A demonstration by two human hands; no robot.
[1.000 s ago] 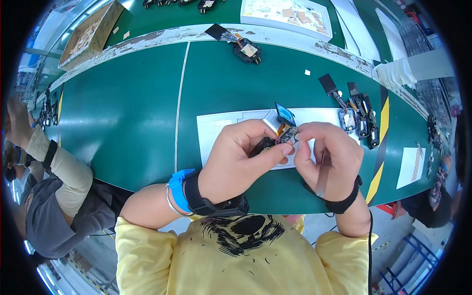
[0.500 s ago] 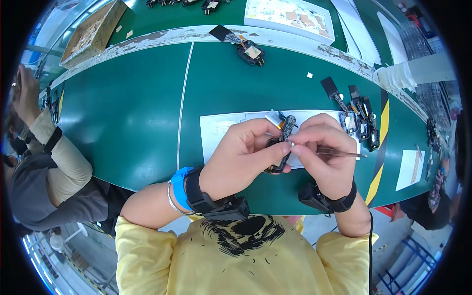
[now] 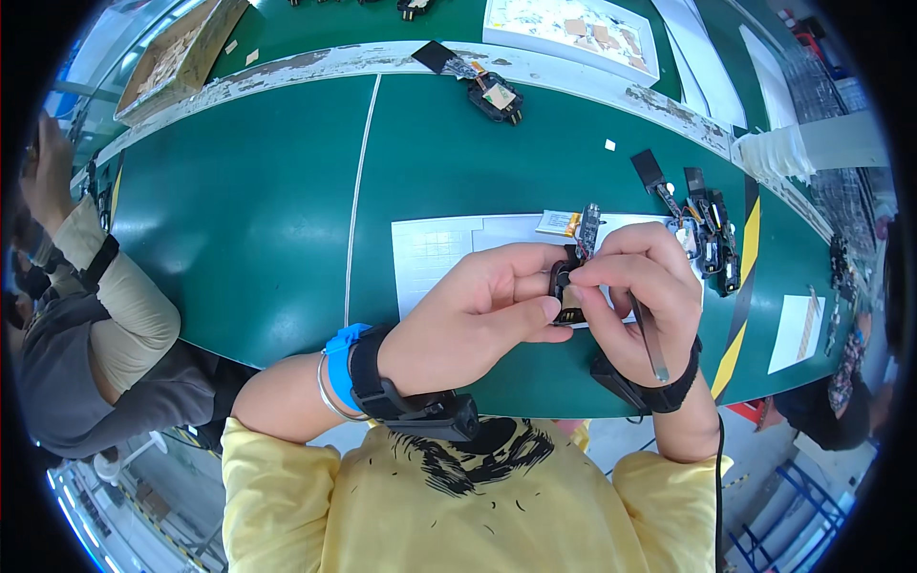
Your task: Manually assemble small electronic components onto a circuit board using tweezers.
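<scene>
Presently, in the head view, your left hand (image 3: 492,301) grips the black casing (image 3: 569,316) over the white sheet (image 3: 430,272). Your right hand (image 3: 654,286) holds a slim metal tool (image 3: 650,339), thumb and forefinger pinched narrow at the casing; anything between them cannot be told. Advisable: steady casing, no strain on the narrow board (image 3: 589,227). White tray (image 3: 573,55): scraps (image 3: 600,36). Brown box (image 3: 205,72): tan pieces (image 3: 172,57).

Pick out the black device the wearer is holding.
The black device in the left hand; the other black devices, beside the striped tape and farther back, lie unheld.
</scene>
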